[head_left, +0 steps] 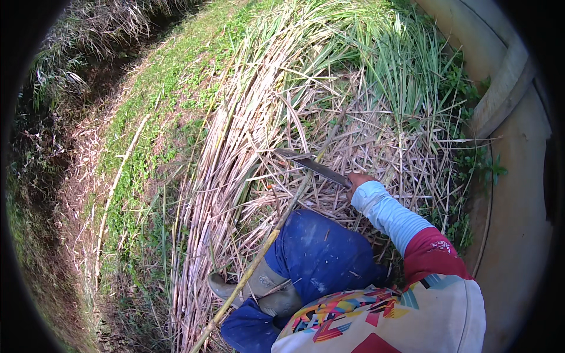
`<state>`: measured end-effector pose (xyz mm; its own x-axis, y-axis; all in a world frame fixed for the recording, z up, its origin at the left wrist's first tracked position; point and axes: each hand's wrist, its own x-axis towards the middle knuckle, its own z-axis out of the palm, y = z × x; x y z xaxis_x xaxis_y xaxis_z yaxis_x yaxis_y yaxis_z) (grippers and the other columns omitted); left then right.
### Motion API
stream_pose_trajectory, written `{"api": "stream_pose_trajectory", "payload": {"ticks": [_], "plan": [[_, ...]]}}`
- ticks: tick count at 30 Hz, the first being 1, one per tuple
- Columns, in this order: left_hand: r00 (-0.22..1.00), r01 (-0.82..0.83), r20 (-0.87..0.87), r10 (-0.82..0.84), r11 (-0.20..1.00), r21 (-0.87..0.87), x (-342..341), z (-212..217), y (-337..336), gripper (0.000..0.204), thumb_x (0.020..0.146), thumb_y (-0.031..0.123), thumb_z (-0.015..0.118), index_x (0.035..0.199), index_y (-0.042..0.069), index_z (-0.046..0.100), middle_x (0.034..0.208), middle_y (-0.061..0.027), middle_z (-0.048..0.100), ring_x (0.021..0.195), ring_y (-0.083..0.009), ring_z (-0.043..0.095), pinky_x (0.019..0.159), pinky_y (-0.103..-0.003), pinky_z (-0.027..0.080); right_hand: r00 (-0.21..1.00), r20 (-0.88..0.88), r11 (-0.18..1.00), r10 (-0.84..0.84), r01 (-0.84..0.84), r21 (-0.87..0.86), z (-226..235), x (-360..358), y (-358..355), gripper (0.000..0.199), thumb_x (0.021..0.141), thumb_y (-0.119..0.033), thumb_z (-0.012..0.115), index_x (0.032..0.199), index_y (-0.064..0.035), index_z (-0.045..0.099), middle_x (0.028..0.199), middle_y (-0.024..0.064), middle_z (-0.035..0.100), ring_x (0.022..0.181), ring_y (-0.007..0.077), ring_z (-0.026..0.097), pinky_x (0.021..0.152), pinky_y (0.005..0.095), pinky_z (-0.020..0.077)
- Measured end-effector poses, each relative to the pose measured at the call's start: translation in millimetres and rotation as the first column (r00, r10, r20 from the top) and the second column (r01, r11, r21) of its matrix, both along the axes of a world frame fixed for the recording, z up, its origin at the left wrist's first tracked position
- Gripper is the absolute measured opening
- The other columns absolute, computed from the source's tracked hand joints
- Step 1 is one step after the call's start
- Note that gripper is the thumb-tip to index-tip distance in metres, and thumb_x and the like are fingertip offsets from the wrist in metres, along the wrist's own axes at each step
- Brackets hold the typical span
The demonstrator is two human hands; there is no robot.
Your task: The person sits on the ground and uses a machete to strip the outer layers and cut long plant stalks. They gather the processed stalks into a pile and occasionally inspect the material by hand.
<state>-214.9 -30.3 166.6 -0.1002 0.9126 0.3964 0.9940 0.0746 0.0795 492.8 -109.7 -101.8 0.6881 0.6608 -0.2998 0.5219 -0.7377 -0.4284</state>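
My right hand (358,181), in a pale blue sleeve, is closed around the handle end of a machete (322,170). The dark blade points to the left and lies across a long yellowish cane stalk (259,257), seeming to touch it. That stalk runs slantwise past my bent knee in blue trousers (322,247), from the bottom edge up toward the middle. My left hand is out of the picture. Beyond the blade, dry leaves and strips (376,147) litter the ground. To the left lies a long heap of cut stalks (215,159).
Green long-leaved tops (406,70) pile up at the far right, beside a tan wall (518,200) with a leaning plank (506,94). My rubber boots (268,288) rest against the stalk heap. A thin pole (118,182) lies on the grass at left, near a dark, brushy bank (53,135).
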Motion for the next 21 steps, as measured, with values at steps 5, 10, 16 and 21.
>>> {"api": "stream_pose_trajectory", "payload": {"ticks": [5, 10, 16, 21], "plan": [[-0.343, -0.326, 0.830, -0.440, 0.884, 0.334, 95, -35, 35, 0.029, 0.091, 0.033, 0.057, 0.100, 0.006, 0.060, 0.076, -0.0136, 0.063, 0.071, -0.0327, 0.063, 0.072, -0.051, 0.048, 0.994, -0.086, 0.997, -0.068, 0.070, 0.016, 3, 10, -5, 0.029, 0.078, -0.018, 0.067, 0.103, -0.0057, 0.063, 0.093, 0.0218, 0.067, 0.093, 0.0403, 0.066, 0.086, 0.0473, 0.0527], [-0.621, -0.423, 0.610, -0.492, 0.866, 0.267, 160, -46, 28, 0.033, 0.097, 0.034, 0.043, 0.101, 0.005, 0.056, 0.066, -0.0058, 0.055, 0.063, -0.0229, 0.057, 0.062, -0.044, 0.047, 0.994, -0.050, 0.995, -0.097, 0.098, 0.021, 4, 11, 4, 0.027, 0.077, -0.018, 0.066, 0.102, -0.0067, 0.063, 0.095, 0.0224, 0.068, 0.092, 0.0405, 0.067, 0.085, 0.0468, 0.0530], [-0.840, -0.091, 0.390, -0.377, 0.806, 0.584, 132, 0, 45, 0.034, 0.098, 0.036, 0.038, 0.086, 0.007, 0.052, 0.056, 0.0005, 0.037, 0.043, -0.0093, 0.028, 0.043, -0.025, 0.026, 1.000, -0.030, 1.000, 0.010, -0.010, 0.007, 57, -8, 10, 0.026, 0.078, -0.017, 0.065, 0.102, -0.0061, 0.064, 0.092, 0.0226, 0.067, 0.090, 0.0400, 0.067, 0.084, 0.0477, 0.0530], [-0.694, -0.124, 0.391, -0.605, 0.635, 0.762, 95, 79, 41, 0.035, 0.099, 0.034, 0.036, 0.080, 0.007, 0.050, 0.057, -0.0004, 0.038, 0.045, -0.0131, 0.033, 0.044, -0.027, 0.032, 0.963, 0.037, 0.953, 0.266, -0.269, 0.139, 67, -52, -10, 0.036, 0.077, -0.019, 0.067, 0.109, -0.0032, 0.061, 0.095, 0.0222, 0.067, 0.094, 0.0409, 0.066, 0.087, 0.0475, 0.0526]]}}
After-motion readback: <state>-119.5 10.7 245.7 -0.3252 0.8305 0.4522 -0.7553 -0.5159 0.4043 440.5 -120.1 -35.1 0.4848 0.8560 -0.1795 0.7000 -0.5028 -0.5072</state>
